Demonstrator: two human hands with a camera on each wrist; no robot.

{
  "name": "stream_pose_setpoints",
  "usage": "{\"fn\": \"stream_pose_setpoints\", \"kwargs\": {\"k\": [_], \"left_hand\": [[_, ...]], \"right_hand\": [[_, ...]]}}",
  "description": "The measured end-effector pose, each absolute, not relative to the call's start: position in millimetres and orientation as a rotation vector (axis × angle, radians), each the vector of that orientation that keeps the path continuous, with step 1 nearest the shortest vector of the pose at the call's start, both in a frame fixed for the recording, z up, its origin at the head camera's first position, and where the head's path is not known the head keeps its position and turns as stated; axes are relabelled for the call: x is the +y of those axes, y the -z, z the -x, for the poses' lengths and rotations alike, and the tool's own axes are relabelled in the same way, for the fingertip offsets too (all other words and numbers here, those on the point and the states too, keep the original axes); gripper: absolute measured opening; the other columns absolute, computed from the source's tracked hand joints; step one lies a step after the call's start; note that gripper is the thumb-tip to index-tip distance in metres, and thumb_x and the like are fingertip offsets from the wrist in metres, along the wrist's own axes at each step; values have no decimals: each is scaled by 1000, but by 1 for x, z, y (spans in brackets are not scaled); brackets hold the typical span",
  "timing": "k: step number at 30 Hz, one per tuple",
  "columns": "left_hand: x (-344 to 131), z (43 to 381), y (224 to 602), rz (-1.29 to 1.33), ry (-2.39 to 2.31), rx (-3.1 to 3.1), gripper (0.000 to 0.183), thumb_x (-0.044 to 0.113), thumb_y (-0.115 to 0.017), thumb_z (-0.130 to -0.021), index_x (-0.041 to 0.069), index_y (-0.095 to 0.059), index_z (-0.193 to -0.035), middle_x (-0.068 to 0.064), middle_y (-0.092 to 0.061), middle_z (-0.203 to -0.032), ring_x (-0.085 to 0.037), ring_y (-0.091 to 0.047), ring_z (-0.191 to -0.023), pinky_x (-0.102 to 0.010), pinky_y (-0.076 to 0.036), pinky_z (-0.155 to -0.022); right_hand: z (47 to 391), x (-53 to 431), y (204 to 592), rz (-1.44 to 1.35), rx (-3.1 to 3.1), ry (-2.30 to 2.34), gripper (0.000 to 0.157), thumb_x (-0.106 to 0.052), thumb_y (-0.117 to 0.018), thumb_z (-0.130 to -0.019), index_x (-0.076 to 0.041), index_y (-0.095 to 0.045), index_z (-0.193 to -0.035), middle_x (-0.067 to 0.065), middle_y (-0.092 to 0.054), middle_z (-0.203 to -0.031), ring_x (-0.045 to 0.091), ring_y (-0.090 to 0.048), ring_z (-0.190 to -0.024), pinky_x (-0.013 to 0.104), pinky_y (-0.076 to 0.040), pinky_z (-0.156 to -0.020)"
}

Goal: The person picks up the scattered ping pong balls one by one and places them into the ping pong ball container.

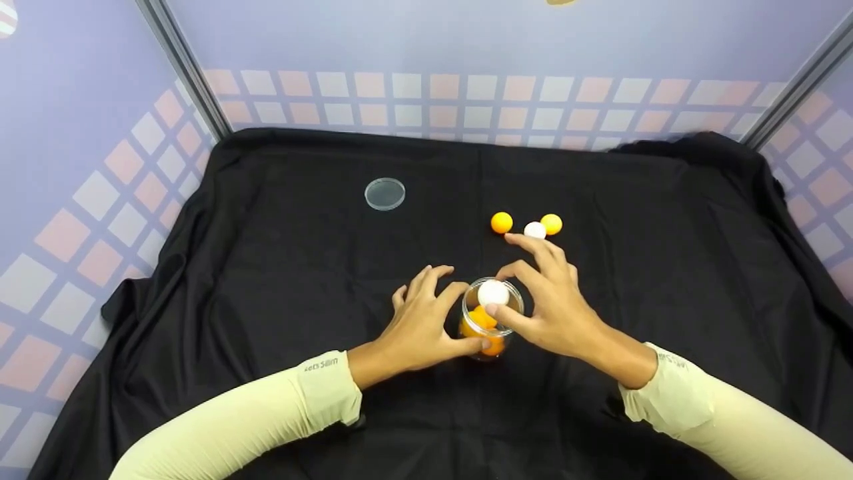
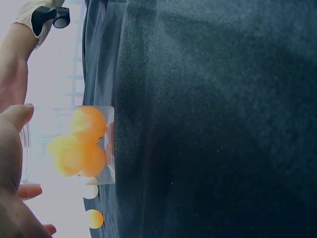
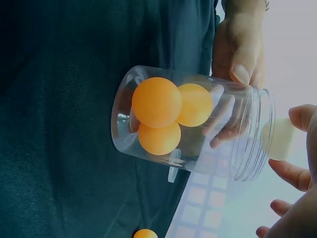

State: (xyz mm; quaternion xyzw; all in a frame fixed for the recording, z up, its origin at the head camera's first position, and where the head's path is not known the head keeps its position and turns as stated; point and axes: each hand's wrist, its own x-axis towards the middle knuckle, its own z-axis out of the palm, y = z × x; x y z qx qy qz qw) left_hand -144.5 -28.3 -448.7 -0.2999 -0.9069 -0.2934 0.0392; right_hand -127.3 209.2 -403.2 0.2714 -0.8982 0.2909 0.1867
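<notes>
A clear jar point(image 3: 193, 146) stands on the black cloth with three orange balls point(image 3: 156, 102) lying in its lower part. My left hand point(image 1: 425, 327) holds the jar from the left, its thumb at the near side and its index fingertip by the rim point(image 1: 464, 310). Over the open mouth, my right hand point(image 1: 560, 307) pinches a white ball point(image 1: 492, 294) between thumb and index finger. The white ball's lower part overlaps the mouth in the right wrist view.
Beyond my right hand lie two orange balls point(image 1: 502, 223) and another white ball point(image 1: 534, 231), partly covered by the fingers. A clear round lid point(image 1: 385, 194) lies farther back to the left. Tile-patterned panels point(image 1: 426, 100) border the cloth-covered table point(image 1: 300, 233).
</notes>
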Motion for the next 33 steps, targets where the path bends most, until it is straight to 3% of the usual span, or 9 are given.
{"fn": "stream_pose_setpoints", "kwargs": {"k": [14,33], "left_hand": [[-28,144,450,915,857,-2763,79,77,-70,-76,26,-57,-134,-10,-40,-155,-41,-32,-149,-73,-31,-102],[-27,145,450,912,863,-2789,82,77,-70,-76,24,-57,-138,-10,-40,-157,-46,-30,-149,-74,-30,-104]], "right_hand": [[122,215,411,-775,-2549,-769,34,-43,-78,-87,-19,-67,-108,5,-40,-160,31,-30,-146,60,-31,-98],[121,217,417,-758,-2570,-771,37,-45,-78,-86,-19,-67,-110,5,-39,-161,33,-30,-146,63,-30,-100]]}}
